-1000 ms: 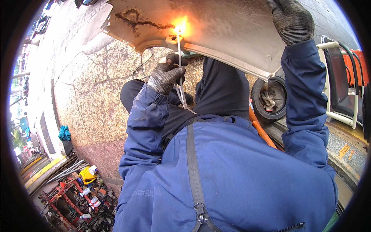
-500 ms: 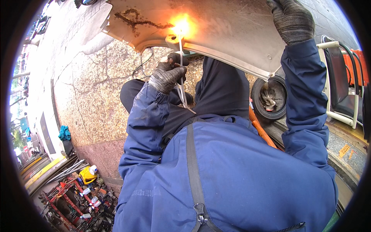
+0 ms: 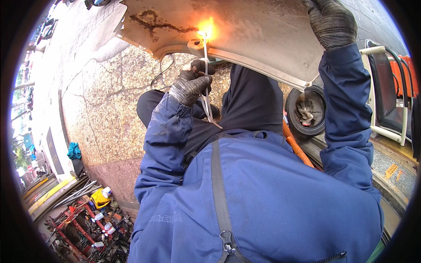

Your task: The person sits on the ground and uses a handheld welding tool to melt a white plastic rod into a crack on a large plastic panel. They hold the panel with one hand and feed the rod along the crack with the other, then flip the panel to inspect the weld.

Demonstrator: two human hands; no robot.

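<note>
A large pale plastic body panel (image 3: 258,30) with a dark burnt seam leans over my lap. My right hand (image 3: 330,21), in a dark knit glove, grips the panel's upper edge. My left hand (image 3: 191,84), also gloved, is closed on a thin white plastic strip (image 3: 206,79). The strip runs up to the panel, where its tip meets a bright orange flame (image 3: 206,29). Its lower end hangs down over my dark trousers. My blue jacket fills the lower part of the view.
Speckled stone paving (image 3: 105,114) lies to the left. A small tyre (image 3: 307,111) with a glove inside sits by my right arm. A white-framed chair (image 3: 386,92) stands at the right. Tools and bottles (image 3: 94,215) clutter the lower left.
The flame at the strip's tip has flickered and shifted slightly. My left hand has edged a little along the strip. My right hand has kept its hold.
</note>
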